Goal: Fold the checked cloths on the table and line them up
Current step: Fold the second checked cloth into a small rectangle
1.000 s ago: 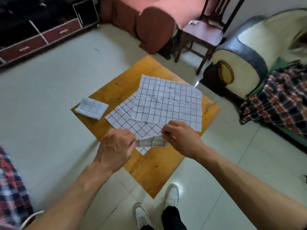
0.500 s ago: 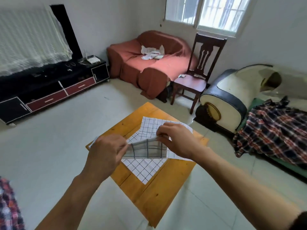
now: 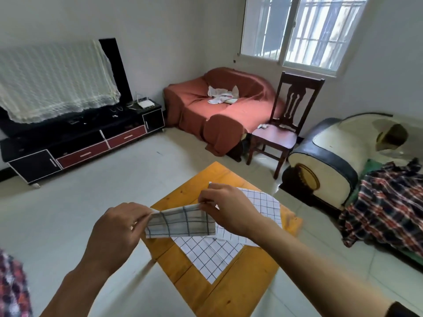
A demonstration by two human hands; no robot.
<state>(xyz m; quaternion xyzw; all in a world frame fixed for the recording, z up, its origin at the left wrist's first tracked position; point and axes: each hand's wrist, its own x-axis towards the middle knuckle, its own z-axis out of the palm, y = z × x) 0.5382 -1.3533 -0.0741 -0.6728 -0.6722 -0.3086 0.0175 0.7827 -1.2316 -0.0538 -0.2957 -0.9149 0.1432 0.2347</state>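
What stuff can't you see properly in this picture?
- Head view: the flat checked cloths on the table are partly covered by the held cloth, the left hand and the right hand; their count is unclear.
- Any folded cloth on the table's left side is hidden behind the left hand.
- The white things on the red sofa are too small to identify.
- The plaid fabric at bottom left is cut off by the frame edge.
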